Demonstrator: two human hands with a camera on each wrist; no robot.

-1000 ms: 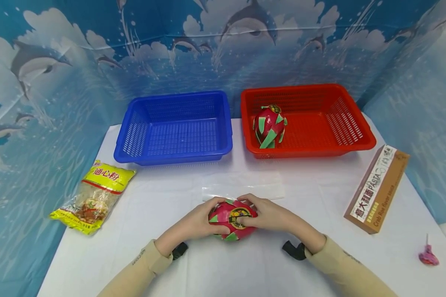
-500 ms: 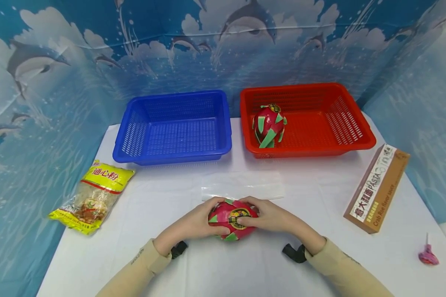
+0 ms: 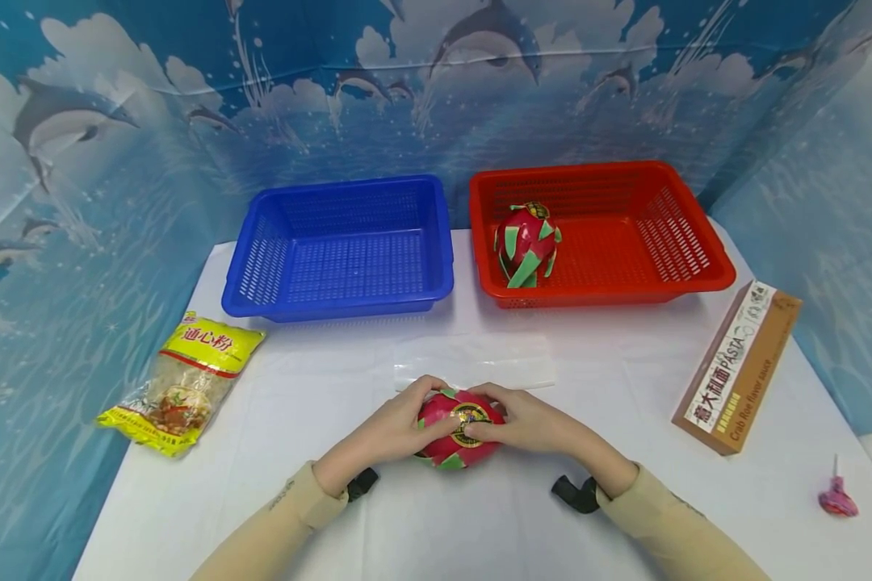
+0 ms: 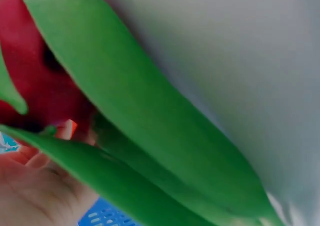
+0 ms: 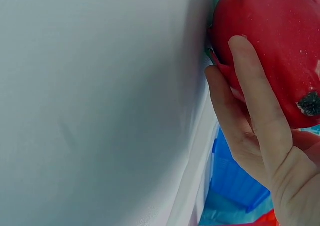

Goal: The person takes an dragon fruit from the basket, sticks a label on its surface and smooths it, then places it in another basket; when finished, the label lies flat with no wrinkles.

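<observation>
Both hands grip a red dragon fruit [image 3: 446, 449] with green leaf tips, low over the white table at the front centre. My left hand [image 3: 405, 426] curls round its left side, thumb tip at the edge of the round black-and-gold sticker [image 3: 472, 415]. From the other side, my right hand [image 3: 529, 420] holds it, with the thumb over the sticker. Long green leaves [image 4: 135, 101] of the fruit fill much of the left wrist view. Fingers [image 5: 260, 96] of the right hand press along its red skin in the right wrist view.
A flat clear plastic bag [image 3: 472, 359] lies just beyond the hands. Behind stand a blue basket [image 3: 334, 311] and a red basket [image 3: 596, 297] with another dragon fruit [image 3: 529, 242] inside. A macaroni bag [image 3: 185, 383] lies left; a pasta box [image 3: 737, 371] and lollipop [image 3: 837, 499] lie right.
My left hand has shifted slightly right and its thumb has moved up from the fruit's lower side to the sticker. The right hand stays nearly still.
</observation>
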